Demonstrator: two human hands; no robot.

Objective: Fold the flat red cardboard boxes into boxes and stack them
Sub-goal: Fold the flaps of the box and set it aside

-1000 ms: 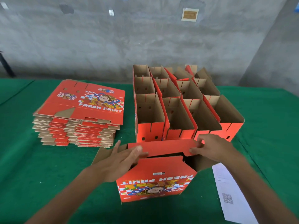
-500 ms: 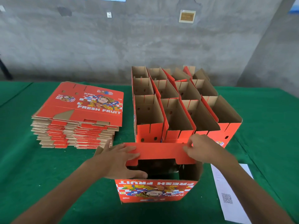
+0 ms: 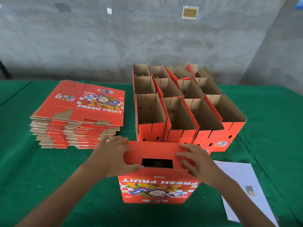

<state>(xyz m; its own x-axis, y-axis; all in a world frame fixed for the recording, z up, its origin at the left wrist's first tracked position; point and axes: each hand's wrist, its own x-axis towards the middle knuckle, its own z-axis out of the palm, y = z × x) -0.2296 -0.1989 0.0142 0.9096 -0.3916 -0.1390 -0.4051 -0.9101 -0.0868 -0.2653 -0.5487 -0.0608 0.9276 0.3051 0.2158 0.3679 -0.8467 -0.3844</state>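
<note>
A red cardboard box (image 3: 159, 188) stands near me on the green table, its "FRESH FRUIT" print upside down. Its red end flap (image 3: 155, 152) lies folded down across the top, with a dark rectangular gap left in the middle. My left hand (image 3: 113, 155) presses flat on the flap's left end, thumb at the near edge. My right hand (image 3: 196, 161) presses on its right end. A pile of flat red boxes (image 3: 78, 115) lies at the left. Several folded open boxes (image 3: 178, 105) stand in rows behind the one I hold.
A white paper sheet (image 3: 241, 182) with a small print lies on the table (image 3: 24, 161) at the right, beside my right forearm. A grey concrete wall (image 3: 147, 38) rises behind the table. Green cloth shows on both sides of the box.
The far flap has come down from upright onto the top of the box. Both hands followed it inward and now lie flat on it. The near flap has gone inside.
</note>
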